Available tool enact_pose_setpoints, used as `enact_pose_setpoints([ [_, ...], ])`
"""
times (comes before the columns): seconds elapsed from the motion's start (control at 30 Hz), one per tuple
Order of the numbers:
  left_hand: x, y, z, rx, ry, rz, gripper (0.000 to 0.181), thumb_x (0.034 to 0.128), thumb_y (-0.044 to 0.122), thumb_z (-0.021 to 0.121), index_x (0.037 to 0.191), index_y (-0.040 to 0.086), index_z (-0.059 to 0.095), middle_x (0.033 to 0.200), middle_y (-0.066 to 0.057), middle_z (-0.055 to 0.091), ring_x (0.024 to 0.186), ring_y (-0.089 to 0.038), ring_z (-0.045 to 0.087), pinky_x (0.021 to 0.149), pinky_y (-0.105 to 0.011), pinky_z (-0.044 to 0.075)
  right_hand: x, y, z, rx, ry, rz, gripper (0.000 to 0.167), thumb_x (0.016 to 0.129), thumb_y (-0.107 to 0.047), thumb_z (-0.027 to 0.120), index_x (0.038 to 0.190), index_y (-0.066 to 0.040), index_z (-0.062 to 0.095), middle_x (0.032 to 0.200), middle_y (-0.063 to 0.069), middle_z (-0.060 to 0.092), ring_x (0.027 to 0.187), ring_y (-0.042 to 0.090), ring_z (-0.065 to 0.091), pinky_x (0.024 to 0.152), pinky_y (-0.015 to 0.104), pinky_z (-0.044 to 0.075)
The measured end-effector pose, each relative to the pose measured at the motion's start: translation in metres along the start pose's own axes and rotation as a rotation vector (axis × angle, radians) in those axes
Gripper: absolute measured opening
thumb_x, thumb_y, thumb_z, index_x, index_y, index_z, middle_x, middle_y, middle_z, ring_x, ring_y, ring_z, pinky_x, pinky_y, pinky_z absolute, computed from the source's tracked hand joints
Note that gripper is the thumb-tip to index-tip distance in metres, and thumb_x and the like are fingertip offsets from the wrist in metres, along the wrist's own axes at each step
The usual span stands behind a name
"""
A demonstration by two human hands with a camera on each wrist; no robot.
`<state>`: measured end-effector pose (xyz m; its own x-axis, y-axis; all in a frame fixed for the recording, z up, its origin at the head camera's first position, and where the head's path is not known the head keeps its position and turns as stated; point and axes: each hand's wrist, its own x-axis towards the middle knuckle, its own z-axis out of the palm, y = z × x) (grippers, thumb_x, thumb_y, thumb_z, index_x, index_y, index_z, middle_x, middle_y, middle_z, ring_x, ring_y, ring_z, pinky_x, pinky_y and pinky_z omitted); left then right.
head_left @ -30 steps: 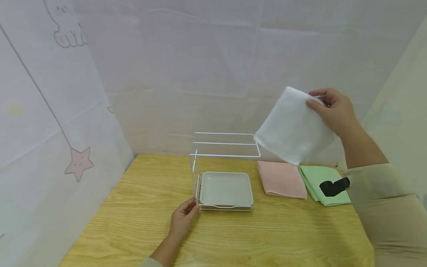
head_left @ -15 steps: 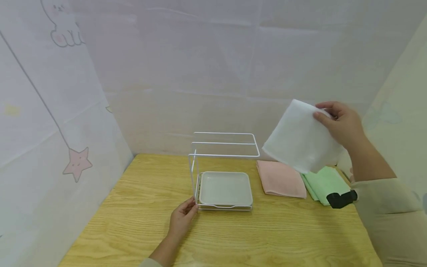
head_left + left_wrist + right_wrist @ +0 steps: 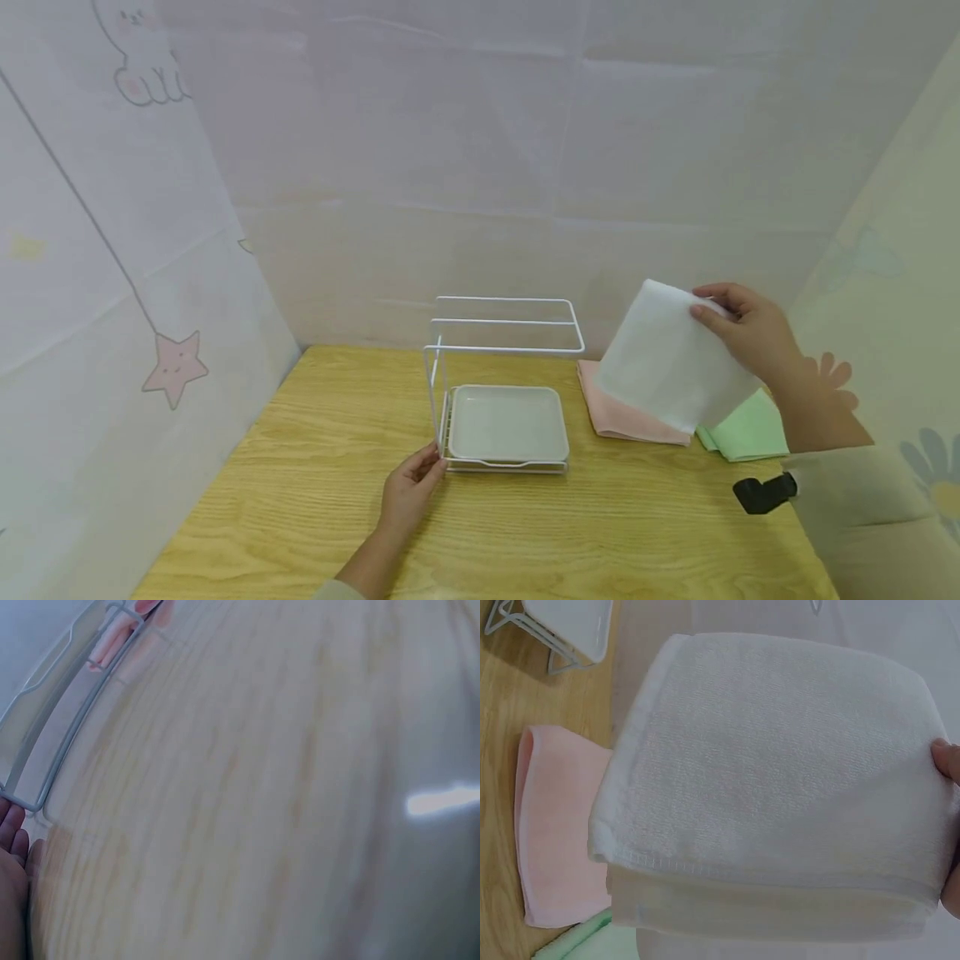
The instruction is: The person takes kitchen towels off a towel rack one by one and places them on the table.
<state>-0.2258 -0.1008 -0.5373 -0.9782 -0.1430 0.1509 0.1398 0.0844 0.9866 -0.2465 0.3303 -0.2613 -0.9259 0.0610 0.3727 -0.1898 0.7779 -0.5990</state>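
My right hand (image 3: 753, 333) pinches a folded white towel (image 3: 671, 358) by its upper edge, thumb on the near side. The towel hangs in the air and covers part of the pink folded towel (image 3: 622, 417) and the green folded towel (image 3: 750, 429). Up close in the right wrist view, the white towel (image 3: 780, 765) shows its terry weave and stitched hem. My left hand (image 3: 408, 490) grips the front left corner of a white wire rack (image 3: 504, 350). Inside the rack's base sits a pale shallow tray (image 3: 510, 423).
Everything stands on a wood-grain table (image 3: 315, 467). Printed cloth walls (image 3: 390, 167) close off the back and both sides. The rack's upper wire frame rises above the tray. A black device (image 3: 761, 493) is strapped at my right wrist.
My right hand has come down with the white towel, first drifting right and then slightly left. The towel now hides more of the pink and green ones. The left hand has stayed at the rack.
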Motion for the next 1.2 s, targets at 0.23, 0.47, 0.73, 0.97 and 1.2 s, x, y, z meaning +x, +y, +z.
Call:
enact_pose_setpoints([
  [0.23, -0.001, 0.005, 0.000, 0.010, 0.003, -0.028, 0.035, 0.0895, 0.004, 0.070, 0.123, -0.005, 0.064, 0.111, -0.024, 0.069, 0.084, 0.004, 0.061, 0.074, -0.010, 0.053, -0.009, 0.007, 0.013, -0.007, -0.042, 0.002, 0.043, 0.097, -0.041, 0.059, 0.125, -0.009, 0.062, 0.100, -0.007, 0.065, 0.070, -0.006, 0.057, 0.059, 0.024, 0.052],
  [0.47, -0.011, 0.030, -0.001, 0.009, -0.005, 0.030, 0.033, 0.0885, -0.001, 0.068, 0.119, -0.011, 0.064, 0.106, -0.030, 0.068, 0.082, 0.003, 0.062, 0.072, -0.011, 0.053, -0.015, 0.013, 0.019, -0.019, -0.068, 0.028, 0.045, 0.098, -0.044, 0.057, 0.128, -0.011, 0.060, 0.117, 0.017, 0.064, 0.072, -0.005, 0.057, 0.060, 0.027, 0.052],
  [0.73, -0.013, 0.034, -0.001, 0.008, -0.010, 0.033, 0.033, 0.0895, 0.000, 0.068, 0.121, -0.010, 0.063, 0.108, -0.029, 0.068, 0.082, 0.004, 0.062, 0.073, -0.011, 0.053, -0.024, 0.017, 0.023, 0.001, -0.075, 0.029, 0.045, 0.098, -0.043, 0.057, 0.128, -0.009, 0.060, 0.119, 0.018, 0.063, 0.073, -0.005, 0.057, 0.060, 0.029, 0.053],
  [0.97, -0.013, 0.037, -0.002, 0.016, -0.011, 0.001, 0.033, 0.0892, -0.001, 0.067, 0.121, -0.010, 0.063, 0.108, -0.030, 0.068, 0.081, 0.004, 0.061, 0.073, -0.009, 0.052, -0.038, 0.018, 0.025, 0.012, -0.109, 0.038, 0.046, 0.098, -0.042, 0.057, 0.128, -0.008, 0.059, 0.121, 0.021, 0.063, 0.077, 0.006, 0.061, 0.061, 0.031, 0.053],
  [1.2, -0.007, 0.019, -0.001, 0.027, 0.000, 0.023, 0.034, 0.0890, 0.001, 0.068, 0.121, -0.010, 0.063, 0.106, -0.028, 0.068, 0.080, 0.006, 0.060, 0.071, -0.010, 0.052, -0.054, 0.021, 0.028, 0.000, -0.148, 0.013, 0.044, 0.098, -0.040, 0.058, 0.127, -0.007, 0.060, 0.120, 0.021, 0.064, 0.079, 0.002, 0.060, 0.062, 0.030, 0.053],
])
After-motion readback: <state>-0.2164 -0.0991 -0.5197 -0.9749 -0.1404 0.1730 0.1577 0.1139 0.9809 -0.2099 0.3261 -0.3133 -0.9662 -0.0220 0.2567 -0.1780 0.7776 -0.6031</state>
